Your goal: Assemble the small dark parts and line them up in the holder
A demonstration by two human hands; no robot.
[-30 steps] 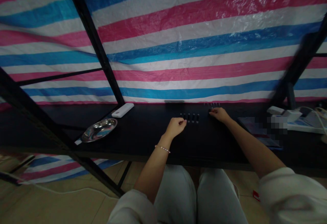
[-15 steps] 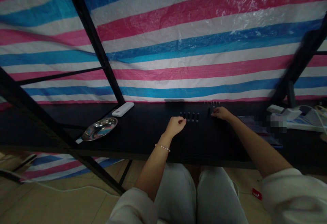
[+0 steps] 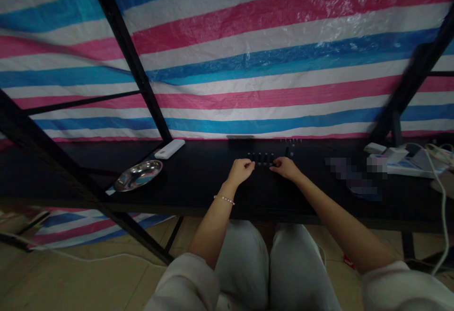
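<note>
Several small dark cylinders with pale ends stand in a row on the black table. At the row's left end is my left hand, its fingers curled closed, and anything inside them is too small to make out. My right hand pinches at the right end of the row, thumb and fingers together. Its fingertips hide whatever is between them. Farther back, a separate dark cylinder lies beside a small pale-ended piece. Several tiny pale pins form a line near the table's back edge.
To the left are a shiny metal dish and a white power bank-like block. A blurred-out flat object lies to the right. Beyond it sit a white power strip and cables. Black frame posts stand before a striped sheet.
My right hand has moved left and nearer, from the separate dark cylinder to the right end of the row. My left hand stays near the row's left end. The view has shifted slightly.
</note>
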